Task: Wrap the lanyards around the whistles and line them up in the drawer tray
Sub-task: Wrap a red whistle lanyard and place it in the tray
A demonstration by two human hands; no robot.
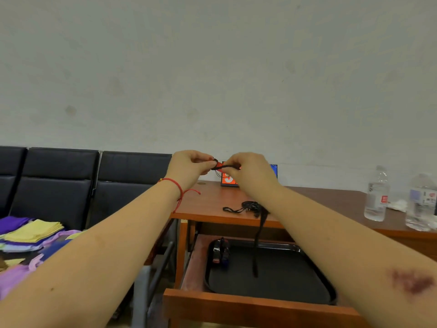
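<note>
Nothing fully legible. Small orange-red card (229,179) standing at the back of the surface (331,200), partly behind the hands: a white mark on it, possibly a digit or letter, cannot tell which. Two clear water bottles at right, the nearer-centre bottle (377,194) with a small red label patch and the outer bottle (421,202) with a bluish label carrying a red mark; print on both too blurred to read.

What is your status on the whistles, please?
Both hands, left and right, winding lanyard on red whistle. Tray holds wrapped ones. Nothing blocking.
</note>
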